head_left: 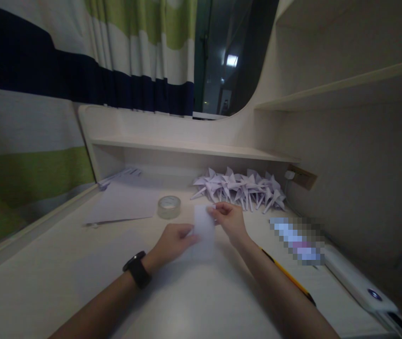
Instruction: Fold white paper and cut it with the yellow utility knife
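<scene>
A folded white strip of paper [204, 238] is held upright over the desk, between both hands. My left hand [174, 242], with a black watch on its wrist, pinches the strip's left edge between thumb and fingers. At the upper right corner, my right hand [231, 221] grips the same paper with thumb and fingertips. Just behind my left hand stands a roll of clear tape [169, 207]. Beyond my right hand lies a heap of folded paper pinwheels [239, 186] with rolled paper stems.
White sheets [123, 197] lie at the back left of the desk [187, 306]. A yellow and black pencil [289, 275] rests beside my right forearm. Farther right are a blurred-out device [296, 240] and a long white lamp-like object [359, 280]. A low shelf [194, 148] overhangs the back.
</scene>
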`<state>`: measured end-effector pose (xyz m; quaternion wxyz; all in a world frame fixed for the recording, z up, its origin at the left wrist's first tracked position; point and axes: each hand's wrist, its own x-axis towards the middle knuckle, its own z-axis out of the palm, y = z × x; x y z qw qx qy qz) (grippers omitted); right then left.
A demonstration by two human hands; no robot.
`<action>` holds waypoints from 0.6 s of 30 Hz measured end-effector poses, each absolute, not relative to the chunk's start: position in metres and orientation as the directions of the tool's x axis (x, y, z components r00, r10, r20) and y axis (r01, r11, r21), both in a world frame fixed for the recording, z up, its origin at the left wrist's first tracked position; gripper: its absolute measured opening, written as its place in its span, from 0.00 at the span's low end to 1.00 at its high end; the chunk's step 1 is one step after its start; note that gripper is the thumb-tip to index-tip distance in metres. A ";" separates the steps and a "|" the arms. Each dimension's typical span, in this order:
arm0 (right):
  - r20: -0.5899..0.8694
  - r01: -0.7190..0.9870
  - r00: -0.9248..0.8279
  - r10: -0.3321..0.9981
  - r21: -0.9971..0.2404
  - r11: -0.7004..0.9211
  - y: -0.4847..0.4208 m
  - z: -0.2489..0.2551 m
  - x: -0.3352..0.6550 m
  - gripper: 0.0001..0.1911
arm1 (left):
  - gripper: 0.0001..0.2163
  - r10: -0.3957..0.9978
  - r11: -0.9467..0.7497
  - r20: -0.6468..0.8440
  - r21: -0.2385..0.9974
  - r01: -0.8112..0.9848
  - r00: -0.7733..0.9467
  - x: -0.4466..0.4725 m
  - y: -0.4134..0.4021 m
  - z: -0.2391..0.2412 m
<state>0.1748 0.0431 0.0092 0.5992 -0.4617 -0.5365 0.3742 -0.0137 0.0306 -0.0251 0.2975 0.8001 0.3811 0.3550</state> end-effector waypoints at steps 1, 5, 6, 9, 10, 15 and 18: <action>0.284 0.040 0.149 0.947 -0.959 0.281 0.043 0.009 0.174 0.25 | 0.19 0.836 -0.499 0.316 0.778 0.383 0.448 -0.012 0.030 -0.025; 0.172 -0.010 0.030 0.985 -0.985 0.173 0.043 0.005 0.176 0.25 | 0.20 0.886 -0.363 0.223 0.880 0.307 0.407 -0.013 0.032 -0.021; 0.131 -0.012 -0.065 0.989 -0.991 0.130 0.043 0.003 0.177 0.25 | 0.20 0.899 -0.330 0.206 0.898 0.290 0.387 -0.014 0.033 -0.019; 0.022 0.032 -0.328 0.944 -0.999 0.034 0.044 -0.005 0.182 0.24 | 0.19 0.939 -0.234 0.161 0.947 0.221 0.304 -0.019 0.034 -0.013; -0.007 0.041 -0.370 0.929 -0.999 0.009 0.046 -0.009 0.183 0.24 | 0.19 0.948 -0.207 0.148 0.960 0.191 0.283 -0.020 0.034 -0.011; -0.132 0.075 -0.463 0.877 -0.991 -0.110 0.052 -0.023 0.186 0.25 | 0.18 0.965 -0.123 0.104 0.990 0.066 0.240 -0.023 0.035 -0.011; -0.172 0.115 -0.496 0.851 -0.984 -0.133 0.054 -0.026 0.188 0.23 | 0.19 0.970 -0.113 0.100 0.993 0.046 0.222 -0.023 0.036 -0.012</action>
